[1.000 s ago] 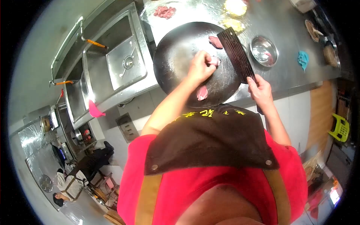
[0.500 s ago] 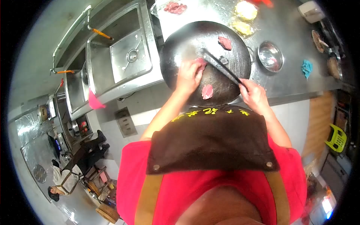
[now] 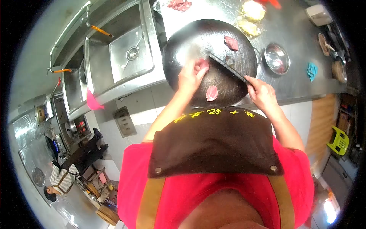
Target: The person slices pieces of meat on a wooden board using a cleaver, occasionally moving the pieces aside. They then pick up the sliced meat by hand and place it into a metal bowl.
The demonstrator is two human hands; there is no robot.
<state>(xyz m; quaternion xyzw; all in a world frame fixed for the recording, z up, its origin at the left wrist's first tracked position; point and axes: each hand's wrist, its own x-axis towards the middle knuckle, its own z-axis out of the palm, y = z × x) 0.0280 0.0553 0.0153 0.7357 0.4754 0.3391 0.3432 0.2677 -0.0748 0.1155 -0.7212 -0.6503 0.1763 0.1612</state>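
Observation:
A large, dark, wet round chopping board [image 3: 236, 87] lies in front of me on the counter. Bent fingers of my left hand [image 3: 189, 77] press on a piece of red meat [image 3: 202, 63] left of the board's middle. In my right hand [image 3: 261, 92], at the board's right edge, is the handle of a kitchen knife [image 3: 228, 68]. Its blade, seen almost edge-on, slants over the board, with the far end close to that meat. Two other meat pieces lie on the board: a slice [image 3: 211, 93] near me and a chunk [image 3: 231, 43] at the far right.
Right of the board stands a steel bowl [image 3: 277, 58], and farther right lies a blue cloth [image 3: 312, 71]. Bagged yellow food [image 3: 251, 19] and more meat [image 3: 179, 5] sit behind. A steel sink [image 3: 131, 53] is on the left. Another person [image 3: 65, 175] is at the lower left.
The knife has turned, so less of its blade's side shows, and its far end is slightly lower. My left hand stays on the meat. The whole view has shifted slightly.

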